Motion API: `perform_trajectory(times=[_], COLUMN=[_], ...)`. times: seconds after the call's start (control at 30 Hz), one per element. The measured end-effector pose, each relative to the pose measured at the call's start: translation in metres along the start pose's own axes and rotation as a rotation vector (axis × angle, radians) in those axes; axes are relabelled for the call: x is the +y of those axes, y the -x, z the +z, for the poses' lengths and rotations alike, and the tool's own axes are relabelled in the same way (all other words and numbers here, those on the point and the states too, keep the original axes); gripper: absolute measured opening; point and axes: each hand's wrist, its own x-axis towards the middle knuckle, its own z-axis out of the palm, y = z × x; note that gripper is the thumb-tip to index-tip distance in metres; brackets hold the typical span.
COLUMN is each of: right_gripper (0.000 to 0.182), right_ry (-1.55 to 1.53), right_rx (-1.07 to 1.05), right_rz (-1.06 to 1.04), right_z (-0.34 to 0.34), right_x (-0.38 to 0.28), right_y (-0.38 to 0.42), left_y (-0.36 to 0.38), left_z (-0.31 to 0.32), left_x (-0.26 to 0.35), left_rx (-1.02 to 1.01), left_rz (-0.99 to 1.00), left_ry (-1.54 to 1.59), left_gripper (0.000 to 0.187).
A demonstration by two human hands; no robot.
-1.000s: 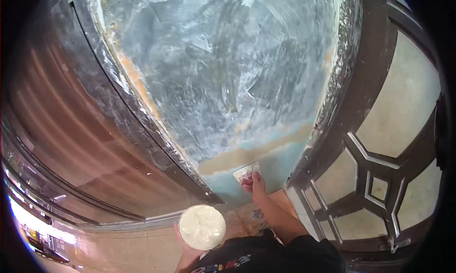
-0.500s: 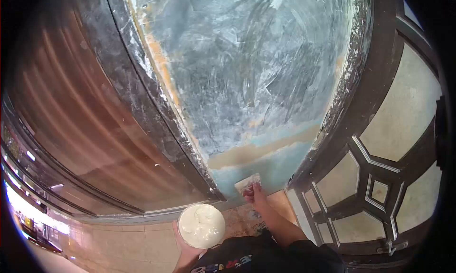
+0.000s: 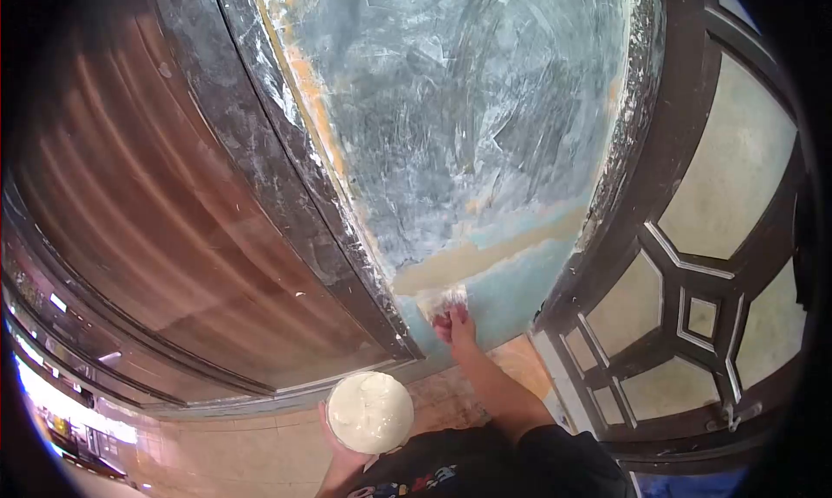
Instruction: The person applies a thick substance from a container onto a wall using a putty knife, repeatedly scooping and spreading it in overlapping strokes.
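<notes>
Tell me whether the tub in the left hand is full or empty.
Nearly full. The tub, held from below by the left hand, shows creamy white paste almost up to its rim, with no lid on it.

Both bare hands in use, right arm extended

The right hand [image 3: 454,326] reached forward with fingers closed in a grip; the left hand [image 3: 340,450] was cupped palm-up close to the body.

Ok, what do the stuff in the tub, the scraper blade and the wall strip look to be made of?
The stuff in the tub, held by the left hand, looks like cream-white putty or filler: thick, matte, swirled. The scraper blade in the right hand seems thin metal, smeared white; hard to confirm. The wall strip looks like plaster or masonry, blue-grey paint under patchy white skim strokes.
</notes>
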Motion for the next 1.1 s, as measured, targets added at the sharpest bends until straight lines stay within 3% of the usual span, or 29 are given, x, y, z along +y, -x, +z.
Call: perform_trajectory(times=[0.07,0.1,0.13,0.2,0.23,0.33,0.47,0.6,0.63,0.67,0.73,0.8,0.9,0.97,1.1], right_gripper=[0.023,0.024,0.024,0.024,0.024,0.023,0.021,0.018,0.018,0.019,0.019,0.021,0.02,0.022,0.026], right_ry=[0.053,0.017,0.016,0.038,0.037,0.114,0.138,0.088,0.06,0.032,0.044,0.052,0.06,0.023,0.03], right_rx=[-0.029,-0.099,-0.095,-0.119,-0.117,-0.129,0.008,-0.048,-0.096,-0.141,-0.14,-0.143,-0.061,-0.037,-0.083], right_rz=[0.094,0.034,0.036,-0.089,-0.093,-0.133,-0.049,0.037,-0.072,-0.179,-0.22,-0.263,-0.002,0.017,-0.008], right_z=[-0.002,0.009,0.024,0.053,0.063,0.072,0.018,0.03,0.043,0.053,0.069,0.065,0.017,0.009,0.054], right_x=[-0.005,-0.016,-0.026,-0.045,-0.055,-0.063,-0.008,-0.022,-0.035,-0.045,-0.065,-0.061,-0.019,0.002,-0.016], right_y=[0.021,0.031,0.033,0.031,0.032,0.032,0.018,0.028,0.027,0.027,0.029,0.027,0.014,0.029,0.051], left_y=[0.003,-0.002,-0.008,-0.016,-0.018,-0.016,-0.017,-0.015,-0.006,-0.006,-0.014,-0.016,-0.015,-0.013,-0.007], left_z=[-0.003,-0.003,-0.006,-0.011,-0.015,-0.016,-0.016,-0.023,-0.033,-0.032,-0.028,-0.028,-0.03,-0.033,-0.041], left_x=[-0.008,0.003,0.009,0.016,0.01,0.004,0.006,0.001,-0.012,-0.011,-0.003,0.003,-0.005,-0.008,-0.011], left_rx=[0.058,0.036,0.033,0.092,0.141,0.1,0.194,0.143,-0.044,-0.047,0.149,0.12,0.109,0.11,0.127], left_rz=[-0.063,-0.005,-0.009,-0.565,-0.736,-0.706,-0.735,-0.695,-0.409,-0.417,-0.773,-0.707,-0.669,-0.68,-0.742], left_ry=[0.309,0.175,0.175,1.018,1.275,1.106,1.079,1.159,0.376,0.376,1.237,1.134,1.137,1.151,1.161], left_gripper=[0.121,0.094,0.094,0.072,0.075,0.076,0.076,0.075,0.075,0.075,0.075,0.078,0.077,0.076,0.076])
